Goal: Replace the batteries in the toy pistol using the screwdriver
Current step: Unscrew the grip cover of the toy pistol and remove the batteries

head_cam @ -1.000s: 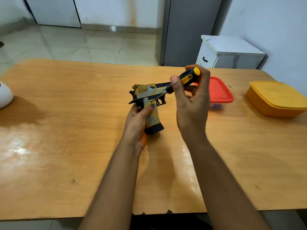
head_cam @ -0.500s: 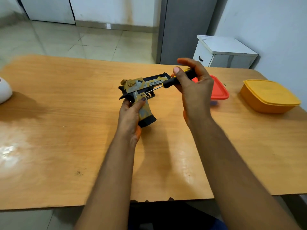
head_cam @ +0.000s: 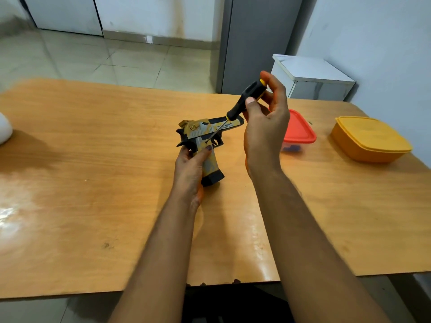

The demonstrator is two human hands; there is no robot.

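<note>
Two hands share the work near the middle of the surface (head_cam: 93, 159): our left hand (head_cam: 190, 170) wraps the grip of the toy pistol (head_cam: 203, 141), while our right hand (head_cam: 265, 127) pinches the screwdriver (head_cam: 245, 100) handle between thumb and fingers, tip set against the pistol's side. We judge the cover screw is being worked (which way, we cannot tell); next comes steady turning with pressure. Barrel lettering is too small to read.

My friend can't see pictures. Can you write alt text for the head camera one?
A left hand holds a toy pistol above a wooden table while the right hand turns a screwdriver into it.
</note>
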